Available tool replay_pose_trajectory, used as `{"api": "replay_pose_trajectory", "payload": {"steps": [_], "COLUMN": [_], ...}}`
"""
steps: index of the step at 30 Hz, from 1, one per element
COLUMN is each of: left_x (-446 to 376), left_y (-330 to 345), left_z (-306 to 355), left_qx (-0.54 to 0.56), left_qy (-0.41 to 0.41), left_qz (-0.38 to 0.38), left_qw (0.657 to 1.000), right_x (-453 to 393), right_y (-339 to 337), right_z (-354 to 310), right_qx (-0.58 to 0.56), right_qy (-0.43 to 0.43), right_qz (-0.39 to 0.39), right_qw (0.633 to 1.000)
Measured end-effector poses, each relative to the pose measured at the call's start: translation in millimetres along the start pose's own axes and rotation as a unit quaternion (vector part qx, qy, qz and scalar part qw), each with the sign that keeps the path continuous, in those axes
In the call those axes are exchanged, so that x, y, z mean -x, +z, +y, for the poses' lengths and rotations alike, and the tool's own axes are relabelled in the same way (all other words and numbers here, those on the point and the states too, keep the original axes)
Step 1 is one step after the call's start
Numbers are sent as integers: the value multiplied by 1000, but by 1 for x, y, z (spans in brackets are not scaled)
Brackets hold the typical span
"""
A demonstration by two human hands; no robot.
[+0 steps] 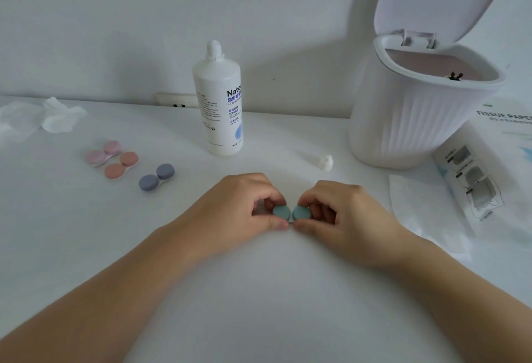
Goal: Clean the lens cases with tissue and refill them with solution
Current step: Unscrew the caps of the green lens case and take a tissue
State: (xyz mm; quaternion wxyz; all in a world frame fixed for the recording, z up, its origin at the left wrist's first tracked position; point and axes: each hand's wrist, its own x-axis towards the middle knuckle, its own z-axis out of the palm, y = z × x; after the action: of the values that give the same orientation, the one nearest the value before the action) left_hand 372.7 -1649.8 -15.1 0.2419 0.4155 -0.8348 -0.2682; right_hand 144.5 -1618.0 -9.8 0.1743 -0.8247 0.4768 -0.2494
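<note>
Teal lens case (pixel 291 213) sits mid-counter (pixel 259 290), both hands on it: left hand (pixel 241 207) pinching the left cap, right hand (pixel 339 213) pinching the right one, fingers curled round the lids. Further back on the left are purple (pixel 157 177), orange (pixel 121 165) and pink (pixel 104 153) cases. Solution bottle (pixel 218 103) stands uncapped behind, its cap (pixel 326 162) lying near the open white bin (pixel 414 120). Crumpled tissue (pixel 57 116) sits far left.
</note>
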Motion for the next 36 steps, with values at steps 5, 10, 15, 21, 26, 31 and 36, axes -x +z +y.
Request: {"api": "replay_pose_trajectory", "payload": {"steps": [5, 10, 15, 21, 26, 31, 36], "left_x": [0, -1, -2, 0, 2, 2, 3], "left_y": [0, 0, -1, 0, 0, -1, 0], "left_z": [4, 7, 9, 7, 8, 9, 8], "left_qx": [-24, -24, -19, 6, 27, 40, 46], "left_qy": [-3, -13, -17, -18, -21, -23, -14], "left_qz": [-20, -26, -35, -2, 1, -6, -11], "left_qw": [999, 999, 999, 1000, 999, 999, 999], "right_x": [-1, -4, -3, 1, 4, 1, 5], "right_y": [-3, -6, -7, -10, -12, -9, -13], "right_z": [1, 0, -2, -2, -9, -12, -13], "right_qx": [5, 16, 22, 30, 22, 25, 33], "right_qy": [-19, -35, -44, -52, -17, -27, -30], "right_qz": [-25, -40, -57, -54, -1, 7, -26], "right_qw": [1000, 998, 997, 997, 1000, 999, 999]}}
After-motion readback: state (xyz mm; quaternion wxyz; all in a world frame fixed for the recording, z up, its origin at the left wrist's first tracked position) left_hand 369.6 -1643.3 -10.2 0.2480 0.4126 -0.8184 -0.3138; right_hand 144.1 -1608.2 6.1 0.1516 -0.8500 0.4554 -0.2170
